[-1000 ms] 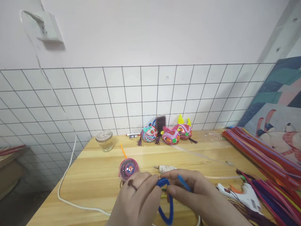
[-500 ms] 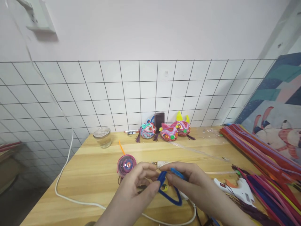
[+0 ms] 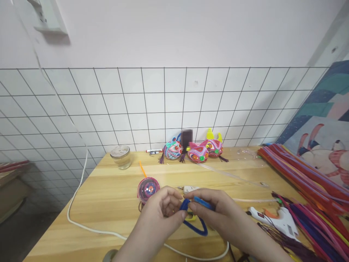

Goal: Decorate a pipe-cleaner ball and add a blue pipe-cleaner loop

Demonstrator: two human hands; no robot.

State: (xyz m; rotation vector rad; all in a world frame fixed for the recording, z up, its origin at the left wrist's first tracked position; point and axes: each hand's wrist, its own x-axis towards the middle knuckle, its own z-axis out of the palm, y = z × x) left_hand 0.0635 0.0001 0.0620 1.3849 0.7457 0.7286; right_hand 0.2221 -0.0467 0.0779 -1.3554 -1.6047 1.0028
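Pale wall above white tiles (image 3: pixel 152 105) with dark joints; socket (image 3: pixel 53 16) at upper left, printed panel (image 3: pixel 329 145) at right. The wooden table (image 3: pixel 95 196) fills the lower half. Lower centre: the dark-blue loop (image 3: pixel 204 232), of fuzzy stem, is held clear of the surface between the two hands. The left hand (image 3: pixel 162 211) pinches it near the top between thumb and forefinger, the remaining fingers loosely curled. The right hand (image 3: pixel 219 209) is closed at thumb and fingertips on a light-blue strip (image 3: pixel 203 203); whether the strip joins the loop cannot be told. Compared with one second earlier, the left hand has turned from back uppermost to palm inward, and the loop, then hanging steeply, now slants toward lower right; the work appears to be adjustment of its bend. Further on the table: three patterned ornaments (image 3: pixel 198 153) at centre rear, glass jar (image 3: pixel 124 162) at left, stem bundle (image 3: pixel 294 171) and white glue gun (image 3: pixel 285 221) at right, white cord (image 3: pixel 102 231) at lower left.
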